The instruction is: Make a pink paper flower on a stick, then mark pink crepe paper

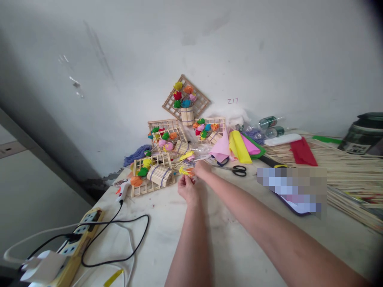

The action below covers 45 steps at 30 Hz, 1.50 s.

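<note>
My left hand (pixel 188 189) is closed at the middle of the table, its fingertips pinched at the base of a small yellow paper piece (pixel 183 171). Just right of it and farther back, my right hand (pixel 202 169) is closed beside an orange paper piece (pixel 190 172); what its fingers hold is hidden. Left of my hands lies a stick lattice (pixel 143 189) with a bundled stick pot (pixel 159 175) and paper flowers in yellow, green and orange. Behind my hands are a yellow strip (pixel 187 155) and small pink paper.
Black-handled scissors (pixel 239 171) and folded coloured paper (pixel 240 147) lie right of my hands. Farther right are a phone (pixel 295 203) and many thin sticks (pixel 344 171). A glue gun (pixel 122 191), cables and a power strip (pixel 80 243) occupy the left. Lattices with flowers stand against the wall.
</note>
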### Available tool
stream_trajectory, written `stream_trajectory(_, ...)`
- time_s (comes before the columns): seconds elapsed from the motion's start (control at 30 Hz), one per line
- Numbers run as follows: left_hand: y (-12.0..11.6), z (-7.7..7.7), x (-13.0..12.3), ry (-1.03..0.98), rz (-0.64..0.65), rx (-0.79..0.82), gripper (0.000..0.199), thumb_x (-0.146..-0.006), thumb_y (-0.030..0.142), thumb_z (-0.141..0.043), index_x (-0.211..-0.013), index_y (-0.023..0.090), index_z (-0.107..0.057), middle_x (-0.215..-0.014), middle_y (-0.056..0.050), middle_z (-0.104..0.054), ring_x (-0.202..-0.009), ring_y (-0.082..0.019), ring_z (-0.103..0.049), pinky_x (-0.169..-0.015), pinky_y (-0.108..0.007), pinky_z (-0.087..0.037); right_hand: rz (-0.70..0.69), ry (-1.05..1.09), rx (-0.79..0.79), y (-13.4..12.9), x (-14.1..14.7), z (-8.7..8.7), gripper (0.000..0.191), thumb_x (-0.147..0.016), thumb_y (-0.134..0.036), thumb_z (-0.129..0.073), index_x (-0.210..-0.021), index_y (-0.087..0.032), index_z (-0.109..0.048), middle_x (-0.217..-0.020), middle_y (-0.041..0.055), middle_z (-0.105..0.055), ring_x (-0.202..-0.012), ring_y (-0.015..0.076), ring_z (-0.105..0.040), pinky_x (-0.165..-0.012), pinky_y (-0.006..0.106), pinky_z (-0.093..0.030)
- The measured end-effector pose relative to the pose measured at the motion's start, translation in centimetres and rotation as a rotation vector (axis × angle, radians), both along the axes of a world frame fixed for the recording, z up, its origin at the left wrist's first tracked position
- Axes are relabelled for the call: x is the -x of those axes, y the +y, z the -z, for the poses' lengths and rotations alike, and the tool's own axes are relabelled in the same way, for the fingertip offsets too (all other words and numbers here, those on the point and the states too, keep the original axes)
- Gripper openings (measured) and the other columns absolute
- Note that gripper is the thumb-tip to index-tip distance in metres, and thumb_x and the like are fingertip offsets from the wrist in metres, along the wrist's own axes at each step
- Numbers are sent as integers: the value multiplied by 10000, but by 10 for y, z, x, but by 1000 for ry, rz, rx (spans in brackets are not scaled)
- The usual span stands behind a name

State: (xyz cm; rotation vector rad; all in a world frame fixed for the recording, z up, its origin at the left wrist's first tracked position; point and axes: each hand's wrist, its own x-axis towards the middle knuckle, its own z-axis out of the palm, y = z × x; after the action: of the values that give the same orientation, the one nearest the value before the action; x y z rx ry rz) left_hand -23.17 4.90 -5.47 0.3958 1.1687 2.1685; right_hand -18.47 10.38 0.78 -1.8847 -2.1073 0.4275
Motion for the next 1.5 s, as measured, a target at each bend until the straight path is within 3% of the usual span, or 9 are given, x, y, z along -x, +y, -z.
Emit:
stream_trajectory(0.23,-1,-4,1,30,20,44,218,-639,285,-619,-755,119,-536,-511,51,-516,-437,-57,-485,-484,-196,-427,-28,-186,-134,-9,-48,-40,274,-698,-196,-562,-950,-127,-643,-981,158,-638,-945,247,-581,-737,291,-412)
stream_trajectory(0.33,-2,-6,1,5,59,9,229,-622,282,-632,-755,121,-539,-516,51,-529,-428,-49,-478,-490,-193,-427,-7,-226,-202,-24,-79,-48,242,-723,-178,-532,-933,-127,-641,-971,163,-635,-930,248,-580,-732,293,-397)
stream_trajectory(0.43,-6,-12,-1,-29,112,-71,242,-591,272,-658,-739,121,-540,-518,53,-534,-444,-49,-487,-515,-199,-441,-20,-189,-414,-46,-110,-34,229,-801,-278,-457,-881,-160,-635,-867,116,-659,-834,216,-597,-656,262,-384)
stream_trajectory(0.63,-16,-36,-10,-65,305,-214,254,-545,247,-703,-696,130,-536,-533,47,-548,-463,-43,-493,-572,-214,-460,-129,49,-630,-85,-150,32,240,-839,-327,-419,-810,-186,-611,-765,37,-662,-696,163,-593,-578,230,-341)
stream_trajectory(0.77,-25,-56,-22,-2,448,-305,225,-543,234,-718,-664,135,-557,-569,38,-557,-498,-46,-515,-604,-222,-465,-193,84,-689,-95,-157,53,259,-858,-304,-392,-782,-186,-609,-710,29,-648,-637,147,-578,-550,229,-331)
stream_trajectory(0.97,-40,-78,-48,1,576,-383,203,-562,221,-725,-713,162,-603,-708,-9,-633,-672,-111,-601,-667,-247,-467,-284,191,-735,-99,-155,52,270,-872,-321,-389,-802,-193,-616,-775,29,-637,-705,139,-583,-588,218,-370)
stream_trajectory(1.2,-53,-88,-60,-117,721,-354,215,-621,235,-690,-775,187,-547,-903,-65,-664,-895,-218,-613,-807,-369,-443,-305,278,-617,-105,-142,49,264,-862,-320,-412,-812,-195,-639,-770,30,-650,-720,144,-598,-631,222,-397)
stream_trajectory(1.37,-65,-89,-59,-102,735,-272,280,-602,288,-687,-793,192,-506,-812,-73,-672,-760,-214,-639,-697,-352,-477,-353,278,-482,-113,-136,40,266,-868,-299,-393,-849,-194,-637,-831,33,-660,-786,153,-596,-686,230,-396)
stream_trajectory(1.5,-77,-90,-62,6,738,-297,232,-631,276,-652,-759,182,-483,-648,-31,-643,-528,-136,-597,-515,-240,-448,-381,245,-384,-119,-132,30,270,-867,-292,-384,-872,-206,-640,-852,35,-668,-820,166,-596,-704,244,-396)
